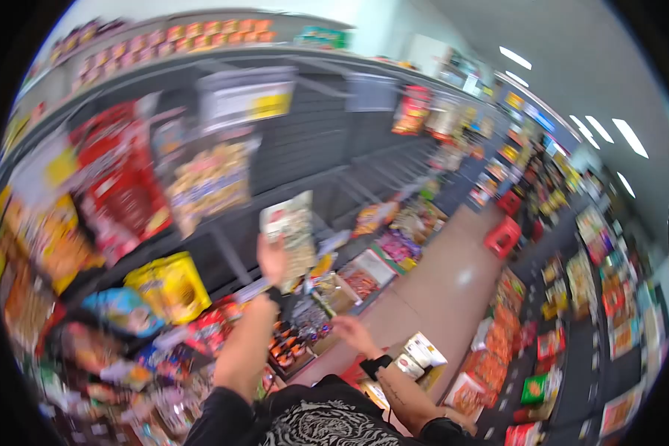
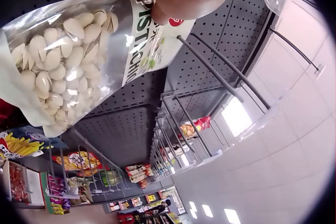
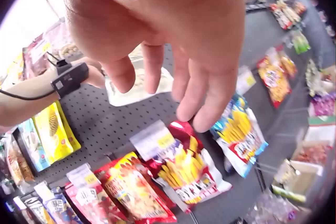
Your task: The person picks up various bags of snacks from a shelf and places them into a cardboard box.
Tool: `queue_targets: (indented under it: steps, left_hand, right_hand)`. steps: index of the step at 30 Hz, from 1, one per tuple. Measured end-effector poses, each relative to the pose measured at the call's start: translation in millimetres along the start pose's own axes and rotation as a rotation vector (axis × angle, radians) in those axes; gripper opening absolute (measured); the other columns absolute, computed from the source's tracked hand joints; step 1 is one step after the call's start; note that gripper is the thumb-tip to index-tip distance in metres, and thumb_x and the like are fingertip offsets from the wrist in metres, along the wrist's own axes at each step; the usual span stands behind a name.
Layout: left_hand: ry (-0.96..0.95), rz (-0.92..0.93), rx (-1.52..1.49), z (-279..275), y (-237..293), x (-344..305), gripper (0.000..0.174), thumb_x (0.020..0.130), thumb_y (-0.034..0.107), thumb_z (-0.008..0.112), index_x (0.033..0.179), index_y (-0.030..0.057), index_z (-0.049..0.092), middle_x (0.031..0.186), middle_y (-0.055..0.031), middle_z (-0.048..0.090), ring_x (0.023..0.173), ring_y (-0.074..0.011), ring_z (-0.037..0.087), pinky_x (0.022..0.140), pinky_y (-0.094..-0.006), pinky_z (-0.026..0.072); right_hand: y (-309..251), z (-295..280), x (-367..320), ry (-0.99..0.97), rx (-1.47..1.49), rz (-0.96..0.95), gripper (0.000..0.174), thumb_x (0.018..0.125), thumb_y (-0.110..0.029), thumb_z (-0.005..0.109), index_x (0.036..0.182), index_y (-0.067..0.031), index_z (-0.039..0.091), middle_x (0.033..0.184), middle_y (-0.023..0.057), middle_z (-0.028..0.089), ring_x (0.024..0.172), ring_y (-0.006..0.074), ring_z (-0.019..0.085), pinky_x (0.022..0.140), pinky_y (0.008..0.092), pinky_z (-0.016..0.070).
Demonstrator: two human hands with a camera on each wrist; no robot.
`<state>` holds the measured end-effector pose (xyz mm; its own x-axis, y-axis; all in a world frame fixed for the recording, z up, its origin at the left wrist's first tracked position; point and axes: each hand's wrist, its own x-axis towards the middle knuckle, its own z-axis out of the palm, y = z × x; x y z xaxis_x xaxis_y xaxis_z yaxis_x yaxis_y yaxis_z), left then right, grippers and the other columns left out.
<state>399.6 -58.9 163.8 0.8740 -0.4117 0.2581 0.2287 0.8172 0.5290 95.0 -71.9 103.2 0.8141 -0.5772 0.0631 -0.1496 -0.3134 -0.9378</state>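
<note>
OK, nearest: the person's R grip, empty, fingers loosely bent and apart, below & R of the pistachio pouch, our landmark. L grip is on the pouch itself, fingers & thumb pinching its printed end, the nuts showing thru the clear window. Pouch is up in front of the dark pegboard, w/ metal hooks right by it; can't tell if they touch.

Step in hand, I'd say: handling the pouch at the hooks, one-handed. Next move calls for a firm pinch, pouch kept clear of hook tips, R grip free to steady it if req'd.

Below & L of pouch: yellow bag, approx. upright. Lower R of it: open carton w/ small packs; labels too blurred to read. Further off, R of pouch, across the aisle floor: red baskets. Farthest, up & R: ceiling lights.
</note>
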Motion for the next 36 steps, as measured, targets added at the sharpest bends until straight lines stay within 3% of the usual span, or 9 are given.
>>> queue_targets:
  steps: [2,8,9,13,15,18,26,31,36]
  left_hand:
    - [-0.061,0.101,0.686,1.0,22.1,1.5,0.023,0.091,0.010,0.055,0.112,0.0015,0.054,0.107,-0.0075,0.059,0.096,-0.0140,0.054,0.086,-0.0297,0.0413]
    - [-0.041,0.114,0.868,32.0,64.5,-48.7,0.036,0.090,0.007,0.053,0.123,-0.0042,0.043,0.119,-0.0126,0.053,0.111,-0.0206,0.049,0.094,-0.0315,0.0379]
    - [-0.009,0.153,0.997,43.9,75.7,-70.0,0.036,0.090,0.007,0.052,0.124,-0.0034,0.043,0.120,-0.0119,0.052,0.113,-0.0197,0.048,0.094,-0.0304,0.0376]
    - [-0.669,-0.265,1.172,71.3,97.0,-148.1,0.013,0.091,0.004,0.047,0.099,-0.0011,0.057,0.097,-0.0063,0.058,0.093,-0.0137,0.054,0.085,-0.0277,0.0423]
    - [-0.772,-0.802,1.144,56.0,84.8,-184.2,0.012,0.090,0.002,0.049,0.099,-0.0014,0.057,0.090,-0.0043,0.061,0.084,-0.0122,0.058,0.079,-0.0256,0.0461]
    - [-0.629,-1.011,1.072,-17.9,53.9,-237.1,0.017,0.091,0.005,0.052,0.105,-0.0010,0.057,0.095,-0.0071,0.064,0.089,-0.0121,0.060,0.078,-0.0251,0.0472]
    - [-0.396,-1.107,1.187,13.2,47.3,-292.0,0.021,0.092,0.010,0.052,0.110,0.0008,0.055,0.099,-0.0067,0.065,0.090,-0.0135,0.061,0.076,-0.0256,0.0466]
    - [-0.294,-1.086,1.252,19.9,56.8,-315.0,0.021,0.091,0.008,0.053,0.110,-0.0007,0.055,0.099,-0.0076,0.065,0.088,-0.0132,0.062,0.075,-0.0250,0.0471]
    - [-0.270,-1.092,1.302,19.5,62.0,-333.1,0.021,0.090,0.008,0.053,0.108,-0.0009,0.057,0.098,-0.0068,0.065,0.087,-0.0135,0.062,0.074,-0.0255,0.0470]
  right_hand:
    - [15.2,-17.5,-41.9,0.062,-0.075,0.158,0.031,0.087,-0.022,0.061,0.111,-0.0031,0.061,0.101,0.0087,0.065,0.094,0.0177,0.061,0.084,0.0313,0.0479]
    - [177.1,-84.7,-180.0,0.381,-0.162,0.737,0.031,0.083,-0.023,0.058,0.108,-0.0048,0.063,0.095,0.0091,0.067,0.089,0.0196,0.063,0.080,0.0311,0.0502]
    - [177.7,-96.9,-206.4,0.249,-0.551,0.580,0.032,0.082,-0.021,0.058,0.107,-0.0025,0.062,0.093,0.0085,0.067,0.086,0.0194,0.063,0.078,0.0328,0.0510]
    - [204.1,-123.9,-270.7,0.552,-0.218,0.880,0.020,0.079,-0.027,0.058,0.085,-0.0089,0.066,0.085,0.0102,0.067,0.075,0.0253,0.064,0.067,0.0350,0.0504]
    - [220.6,-134.1,-282.5,0.446,-0.378,0.926,0.021,0.078,-0.026,0.059,0.088,-0.0087,0.067,0.084,0.0117,0.067,0.079,0.0268,0.064,0.071,0.0370,0.0505]
    - [229.7,-145.9,-276.4,0.297,-0.548,0.931,0.023,0.076,-0.025,0.061,0.090,-0.0084,0.068,0.085,0.0148,0.066,0.086,0.0311,0.063,0.077,0.0401,0.0501]
    - [270.5,-185.5,-208.7,0.119,-0.618,1.061,0.041,0.073,-0.019,0.058,0.114,-0.0123,0.063,0.136,0.0169,0.041,0.112,0.0368,0.052,0.095,0.0410,0.0433]
    - [330.1,-205.6,-196.2,-0.107,-0.666,1.172,0.040,0.076,-0.025,0.061,0.115,-0.0160,0.061,0.142,0.0080,0.036,0.130,0.0350,0.032,0.095,0.0462,0.0423]
    - [285.3,-211.7,-200.4,-0.073,-0.842,1.020,0.031,0.080,-0.027,0.060,0.108,-0.0142,0.065,0.134,0.0104,0.046,0.127,0.0338,0.038,0.091,0.0496,0.0444]
